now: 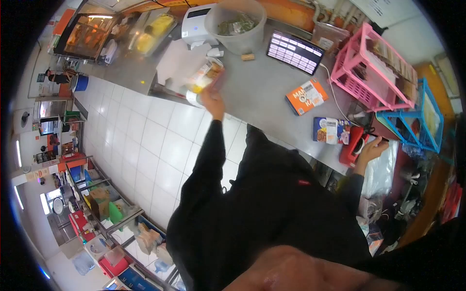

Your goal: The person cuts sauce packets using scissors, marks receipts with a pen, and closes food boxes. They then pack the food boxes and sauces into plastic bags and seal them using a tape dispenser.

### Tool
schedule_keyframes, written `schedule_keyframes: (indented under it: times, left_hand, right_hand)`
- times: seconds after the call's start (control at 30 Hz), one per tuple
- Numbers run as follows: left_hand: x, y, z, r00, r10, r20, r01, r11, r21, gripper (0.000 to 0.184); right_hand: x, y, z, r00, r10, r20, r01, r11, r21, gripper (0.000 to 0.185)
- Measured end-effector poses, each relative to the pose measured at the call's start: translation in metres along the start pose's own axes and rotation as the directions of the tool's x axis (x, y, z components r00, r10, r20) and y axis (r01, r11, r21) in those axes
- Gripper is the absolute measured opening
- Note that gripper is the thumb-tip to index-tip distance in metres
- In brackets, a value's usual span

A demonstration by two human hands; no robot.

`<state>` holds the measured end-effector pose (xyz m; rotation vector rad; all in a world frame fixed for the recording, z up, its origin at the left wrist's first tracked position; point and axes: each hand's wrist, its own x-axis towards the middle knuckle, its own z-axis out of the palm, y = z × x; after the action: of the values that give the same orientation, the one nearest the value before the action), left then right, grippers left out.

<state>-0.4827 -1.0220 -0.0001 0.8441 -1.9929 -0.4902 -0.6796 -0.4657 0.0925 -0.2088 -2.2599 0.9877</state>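
Observation:
My left hand [212, 103] is at the counter's front edge, its fingers closed at the lower end of a blurred food packet [209, 72] with an orange and yellow print. White paper sheets [179, 63] lie beside that packet, and a small white roll-like thing [194, 99] is close to my fingers. On the other side, my right hand [372, 151] has its fingers curled beside a red tape dispenser [350, 148]. What its fingertips grip is too small to make out. A blue printed box [331, 131] and an orange printed box [307, 97] lie near the dispenser.
A tablet [295, 52] stands on the metal counter [257, 92], its white cable running toward the dispenser. Behind are a bucket of greens [236, 26] and a white printer [196, 23]. Pink [357, 72] and blue [412, 121] baskets stand right; plastic bags [381, 174] lie below.

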Motion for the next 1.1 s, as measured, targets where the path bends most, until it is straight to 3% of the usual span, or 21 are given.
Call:
schedule_keyframes:
  times: [0.1,0.13,0.2,0.27,0.33,0.37,0.4,0.43,0.47,0.53,0.57,0.63,0.67,0.7,0.77,0.9,0.93,0.97,1.03,1.07,1.1]
  left_hand:
    - [0.077,-0.024,-0.013,0.984,0.176,0.037,-0.18,0.968,0.175,0.034]
    - [0.093,-0.035,-0.007,0.976,0.156,0.153,-0.194,0.939,0.285,0.031]
    - [0.116,-0.058,0.004,0.926,0.061,0.373,-0.25,0.839,0.483,0.026]
    - [0.131,-0.072,0.019,0.77,0.01,0.638,-0.334,0.858,0.39,0.014]
    - [0.113,-0.05,0.026,0.832,0.142,0.536,-0.068,0.986,-0.155,0.007]
    - [0.107,-0.02,0.018,0.79,0.121,0.601,0.147,0.914,-0.377,0.007]
    - [0.104,0.01,0.006,0.672,-0.027,0.74,0.458,0.8,-0.388,0.01]
    - [0.1,0.029,-0.002,0.498,-0.123,0.858,0.722,0.607,-0.332,0.014]
    - [0.092,0.036,0.001,0.551,-0.113,0.827,0.757,0.484,-0.438,0.014]
    - [0.091,0.047,0.008,0.653,-0.105,0.75,0.753,0.204,-0.626,0.018]
    - [0.099,0.045,0.009,0.628,-0.119,0.769,0.778,0.129,-0.615,0.021]
    - [0.132,0.05,-0.001,0.571,-0.128,0.811,0.815,-0.029,-0.579,0.029]
    - [0.147,0.05,-0.003,0.544,0.003,0.839,0.836,-0.084,-0.542,0.042]
    - [0.169,0.057,-0.012,0.524,0.128,0.842,0.851,-0.134,-0.508,0.053]
    - [0.202,0.068,-0.032,0.523,0.204,0.828,0.845,-0.249,-0.472,0.059]
    - [0.258,0.041,-0.055,0.698,0.25,0.671,0.678,-0.533,-0.507,0.062]
    - [0.273,0.036,-0.064,0.738,0.266,0.62,0.616,-0.639,-0.46,0.062]
    - [0.288,0.032,-0.075,0.784,0.272,0.559,0.546,-0.73,-0.411,0.061]
    - [0.304,0.024,-0.103,0.8,0.246,0.547,0.516,-0.746,-0.42,0.065]
    - [0.309,0.02,-0.111,0.813,0.263,0.52,0.506,-0.761,-0.407,0.066]
    - [0.313,0.015,-0.12,0.82,0.285,0.497,0.504,-0.771,-0.39,0.067]
  right_hand:
    - [-0.022,-0.044,0.028,0.996,-0.074,0.043,0.069,0.992,0.101,0.031]
    - [-0.032,-0.054,0.045,0.992,-0.109,0.06,0.098,0.982,0.16,0.03]
    - [-0.063,-0.066,0.103,0.968,0.082,0.238,-0.163,0.925,0.343,0.028]
    - [-0.102,-0.144,0.137,0.921,-0.342,0.189,0.311,0.935,0.173,0.025]
    - [-0.142,-0.202,0.17,0.835,-0.249,0.491,0.049,0.922,0.384,0.022]
    - [-0.163,-0.228,0.181,0.688,-0.192,0.699,-0.192,0.881,0.431,0.023]
    - [-0.182,-0.246,0.196,0.557,-0.19,0.809,-0.191,0.918,0.348,0.026]
    - [-0.198,-0.278,0.199,0.413,-0.176,0.893,-0.325,0.888,0.326,0.027]
    - [-0.207,-0.311,0.201,0.263,-0.178,0.948,-0.448,0.848,0.284,0.029]
    - [-0.218,-0.342,0.211,0.125,-0.175,0.977,-0.552,0.806,0.215,0.03]
    - [-0.22,-0.353,0.215,0.062,-0.174,0.983,-0.597,0.783,0.176,0.03]
    - [-0.218,-0.372,0.222,0.073,-0.237,0.969,-0.5,0.832,0.241,0.028]
    - [-0.215,-0.38,0.225,0.078,-0.267,0.961,-0.444,0.853,0.273,0.027]
    - [-0.214,-0.398,0.222,0.1,-0.284,0.954,-0.477,0.827,0.296,0.026]
    - [-0.213,-0.434,0.217,0.134,-0.325,0.936,-0.535,0.771,0.345,0.024]
    - [-0.185,-0.478,0.227,-0.35,-0.346,0.871,-0.264,0.928,0.263,0.019]
    - [-0.175,-0.484,0.239,-0.376,-0.398,0.837,-0.122,0.916,0.381,0.017]
    - [-0.167,-0.483,0.264,-0.305,-0.424,0.853,-0.133,0.906,0.402,0.016]
    - [-0.145,-0.499,0.319,-0.135,-0.442,0.887,-0.15,0.894,0.423,0.015]
    - [-0.133,-0.493,0.369,-0.032,-0.479,0.877,0.133,0.868,0.478,0.017]
    - [-0.125,-0.478,0.427,0.032,-0.466,0.884,0.139,0.878,0.458,0.027]
